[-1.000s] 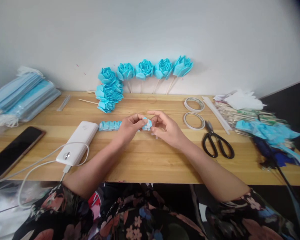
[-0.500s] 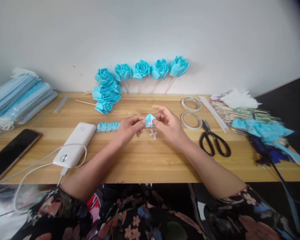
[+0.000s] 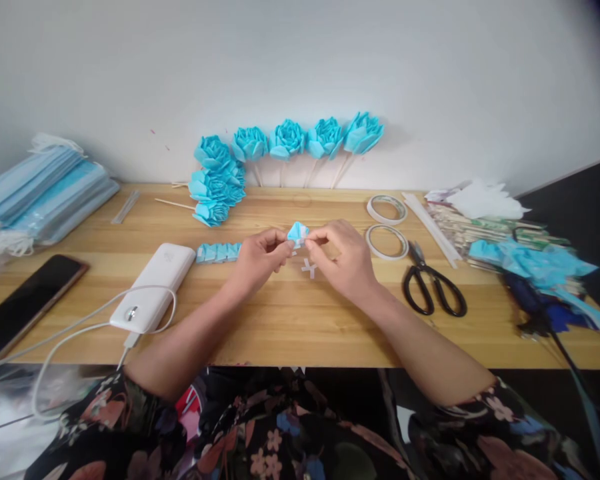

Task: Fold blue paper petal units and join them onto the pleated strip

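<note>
A small folded blue petal piece (image 3: pixel 297 233) with a white patch is pinched between my two hands, above the middle of the table. My left hand (image 3: pixel 263 257) grips its lower left edge, thumb against fingertips. From the other side my right hand (image 3: pixel 341 257) pinches its right edge between thumb and index finger. Just below lie small white tape strips (image 3: pixel 309 268), crossed on the wood. A row of similar folded blue pieces (image 3: pixel 218 252) sits left of my left hand, its right end close to the knuckles.
Finished blue flowers on sticks (image 3: pixel 287 139) lean on the wall; others lie stacked (image 3: pixel 213 180). At right are tape rolls (image 3: pixel 387 241), black-handled scissors (image 3: pixel 433 283) and blue scraps (image 3: pixel 535 260). A power bank (image 3: pixel 153 287), phone (image 3: pixel 27 303) and face masks (image 3: pixel 45 193) occupy the left.
The blue piece has tilted and risen slightly between my hands. My right fingers have drawn in, the raised index finger now curled down to the piece. The view has shifted slightly.
</note>
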Action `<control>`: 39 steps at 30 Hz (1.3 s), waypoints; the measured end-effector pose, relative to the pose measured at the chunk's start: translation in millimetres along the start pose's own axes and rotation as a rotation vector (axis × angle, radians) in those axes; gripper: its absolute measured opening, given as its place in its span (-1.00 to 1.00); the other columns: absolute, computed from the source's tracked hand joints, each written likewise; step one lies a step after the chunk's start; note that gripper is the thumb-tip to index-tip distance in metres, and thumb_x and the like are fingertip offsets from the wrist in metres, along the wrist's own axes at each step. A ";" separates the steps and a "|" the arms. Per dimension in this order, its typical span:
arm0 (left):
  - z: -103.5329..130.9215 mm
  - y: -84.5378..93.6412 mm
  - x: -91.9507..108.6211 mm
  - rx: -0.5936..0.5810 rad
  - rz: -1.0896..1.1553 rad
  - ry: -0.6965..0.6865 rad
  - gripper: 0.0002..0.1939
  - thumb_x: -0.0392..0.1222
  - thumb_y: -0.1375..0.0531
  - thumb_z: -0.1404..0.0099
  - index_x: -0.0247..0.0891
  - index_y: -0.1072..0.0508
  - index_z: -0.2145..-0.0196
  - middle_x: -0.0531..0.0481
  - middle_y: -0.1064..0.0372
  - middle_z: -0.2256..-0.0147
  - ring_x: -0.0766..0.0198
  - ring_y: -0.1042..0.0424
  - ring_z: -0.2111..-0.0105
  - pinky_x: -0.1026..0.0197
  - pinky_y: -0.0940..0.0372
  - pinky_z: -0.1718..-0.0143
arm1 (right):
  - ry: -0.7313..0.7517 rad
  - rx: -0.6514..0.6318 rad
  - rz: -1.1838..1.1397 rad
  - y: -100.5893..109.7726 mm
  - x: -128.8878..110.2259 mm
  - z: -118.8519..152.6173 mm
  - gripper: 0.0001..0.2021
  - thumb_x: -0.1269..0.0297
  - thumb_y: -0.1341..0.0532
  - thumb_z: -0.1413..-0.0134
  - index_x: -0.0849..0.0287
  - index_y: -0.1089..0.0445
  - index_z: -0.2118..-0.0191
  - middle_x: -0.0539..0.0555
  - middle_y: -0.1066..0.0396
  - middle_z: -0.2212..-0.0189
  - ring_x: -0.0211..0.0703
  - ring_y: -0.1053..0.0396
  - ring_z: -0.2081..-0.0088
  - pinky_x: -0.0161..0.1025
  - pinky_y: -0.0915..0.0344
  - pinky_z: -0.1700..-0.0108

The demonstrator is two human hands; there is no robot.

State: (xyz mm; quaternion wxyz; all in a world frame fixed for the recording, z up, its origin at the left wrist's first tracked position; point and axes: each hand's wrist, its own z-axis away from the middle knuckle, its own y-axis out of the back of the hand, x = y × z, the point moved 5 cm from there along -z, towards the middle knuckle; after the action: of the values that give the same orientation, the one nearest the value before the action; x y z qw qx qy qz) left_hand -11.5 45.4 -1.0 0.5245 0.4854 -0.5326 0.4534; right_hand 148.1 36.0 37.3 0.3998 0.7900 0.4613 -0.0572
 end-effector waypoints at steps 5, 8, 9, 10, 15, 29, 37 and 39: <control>-0.5 -1.3 0.6 -0.015 0.005 -0.015 -0.80 -0.13 -0.27 -0.17 -0.28 -0.42 0.50 0.11 -0.26 0.62 0.46 -0.17 0.63 0.35 -0.12 0.59 | 0.028 -0.065 0.054 -7.6 2.4 1.4 -0.90 0.41 -0.18 -0.17 0.10 -0.38 0.36 0.02 -0.49 0.43 -0.14 -0.36 0.34 -0.16 -0.23 0.23; -0.2 -2.0 0.6 -0.031 0.005 -0.024 -0.80 -0.11 -0.28 -0.17 -0.28 -0.44 0.48 0.12 -0.26 0.62 0.45 -0.16 0.63 0.34 -0.11 0.59 | -0.004 -0.110 0.037 -10.3 4.3 1.8 -0.92 0.35 -0.20 -0.18 0.08 -0.38 0.35 0.02 -0.48 0.44 -0.12 -0.36 0.34 -0.15 -0.22 0.22; 0.0 -2.1 0.8 -0.036 0.001 -0.031 -0.80 -0.10 -0.29 -0.16 -0.28 -0.44 0.48 0.12 -0.26 0.62 0.45 -0.15 0.63 0.33 -0.10 0.58 | -0.013 -0.121 0.032 -10.7 4.3 1.9 -0.93 0.33 -0.20 -0.18 0.07 -0.37 0.35 0.02 -0.47 0.44 -0.12 -0.36 0.34 -0.15 -0.21 0.22; 0.2 -2.3 1.1 -0.041 -0.006 -0.039 -0.81 -0.10 -0.29 -0.16 -0.27 -0.45 0.47 0.12 -0.25 0.62 0.45 -0.15 0.63 0.33 -0.10 0.58 | -0.021 -0.128 0.030 -11.0 4.1 1.9 -0.92 0.32 -0.20 -0.18 0.07 -0.37 0.36 0.02 -0.47 0.44 -0.12 -0.36 0.34 -0.14 -0.21 0.23; 1.3 -2.8 3.5 -0.051 -0.058 -0.082 -0.82 -0.11 -0.27 -0.17 -0.27 -0.47 0.47 0.12 -0.24 0.61 0.44 -0.13 0.61 0.31 -0.05 0.57 | -0.046 -0.136 0.009 -11.4 4.6 1.7 -0.90 0.36 -0.20 -0.16 0.08 -0.34 0.39 0.01 -0.46 0.45 -0.14 -0.34 0.36 -0.15 -0.19 0.24; 1.6 -3.1 5.8 -0.043 -0.066 -0.095 -0.84 -0.14 -0.26 -0.19 -0.27 -0.46 0.47 0.13 -0.22 0.60 0.43 -0.12 0.60 0.30 -0.05 0.55 | -0.044 -0.185 -0.051 -10.9 3.2 2.3 -0.88 0.39 -0.14 -0.18 0.09 -0.30 0.39 0.01 -0.40 0.46 -0.16 -0.29 0.38 -0.17 -0.17 0.25; 1.9 -3.4 6.9 -0.040 -0.075 -0.093 -0.83 -0.13 -0.26 -0.18 -0.26 -0.45 0.48 0.13 -0.22 0.60 0.43 -0.12 0.60 0.30 -0.05 0.56 | -0.040 -0.217 -0.075 -10.5 2.4 1.7 -0.85 0.38 -0.10 -0.22 0.09 -0.31 0.39 0.02 -0.38 0.46 -0.15 -0.28 0.38 -0.16 -0.17 0.24; 1.8 -3.5 6.6 -0.042 -0.075 -0.087 -0.83 -0.12 -0.26 -0.18 -0.26 -0.45 0.48 0.12 -0.22 0.60 0.43 -0.13 0.60 0.30 -0.05 0.56 | -0.045 -0.231 -0.088 -10.8 2.0 1.8 -0.85 0.36 -0.08 -0.23 0.09 -0.33 0.37 0.03 -0.39 0.45 -0.14 -0.30 0.36 -0.14 -0.19 0.23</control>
State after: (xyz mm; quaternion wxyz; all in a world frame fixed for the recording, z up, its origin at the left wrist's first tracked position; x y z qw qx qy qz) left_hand -8.1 42.9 5.5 0.5275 0.5133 -0.5457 0.4004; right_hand 141.4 38.9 29.0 0.4955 0.7161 0.4901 -0.0389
